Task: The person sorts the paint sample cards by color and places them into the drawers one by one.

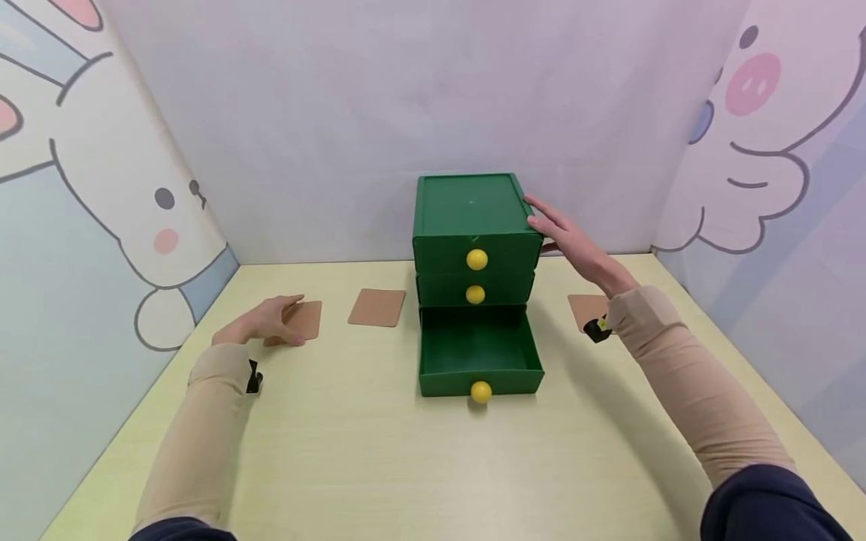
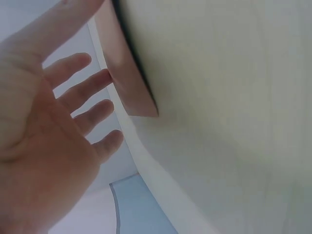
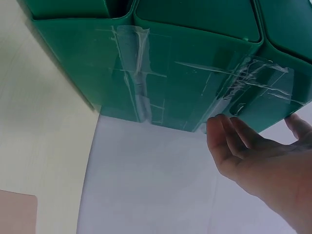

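Observation:
A green three-drawer unit stands at the back of the table. Its bottom drawer is pulled out and shows a bare inside; the two upper drawers are closed. My right hand rests at the unit's upper right side, and in the right wrist view its fingertips touch the taped side wall. At the left, my left hand is over a brown square mat, fingers loosely spread and partly covering it. In the left wrist view the thumb reaches the mat's edge; whether it presses is unclear.
Another brown square mat lies left of the unit. A third mat lies to the right, partly hidden by the right forearm. Yellow round knobs stick out from the drawer fronts. White walls with cartoon animals enclose the table.

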{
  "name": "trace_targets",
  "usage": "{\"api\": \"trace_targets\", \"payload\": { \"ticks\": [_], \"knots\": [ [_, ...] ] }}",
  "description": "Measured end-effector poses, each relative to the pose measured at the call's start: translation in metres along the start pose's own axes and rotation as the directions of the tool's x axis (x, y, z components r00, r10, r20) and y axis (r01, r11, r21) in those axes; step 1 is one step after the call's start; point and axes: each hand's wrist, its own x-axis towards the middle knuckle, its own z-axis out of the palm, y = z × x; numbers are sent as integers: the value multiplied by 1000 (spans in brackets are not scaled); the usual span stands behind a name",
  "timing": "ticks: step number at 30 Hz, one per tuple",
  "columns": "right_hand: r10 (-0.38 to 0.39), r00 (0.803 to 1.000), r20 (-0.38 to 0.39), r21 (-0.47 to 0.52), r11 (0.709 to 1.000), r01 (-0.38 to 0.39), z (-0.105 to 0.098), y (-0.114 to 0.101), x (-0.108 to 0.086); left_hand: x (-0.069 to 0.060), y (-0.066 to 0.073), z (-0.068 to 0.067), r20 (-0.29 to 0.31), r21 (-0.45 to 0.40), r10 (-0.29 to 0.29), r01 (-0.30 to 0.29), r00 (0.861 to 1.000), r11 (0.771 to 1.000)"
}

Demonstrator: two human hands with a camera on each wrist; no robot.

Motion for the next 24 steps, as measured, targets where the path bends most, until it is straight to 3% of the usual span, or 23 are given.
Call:
{"api": "trace_targets", "payload": {
  "ticks": [11,24],
  "knots": [
    [-26,1000,6,-74,997,27,-3,2,3,-7,11,5,-68,66,-3,8,998,998],
    [-18,1000,1,-83,996,19,-5,3,3,-10,72,10,-87,42,107,-103,991,994]
  ]
}}
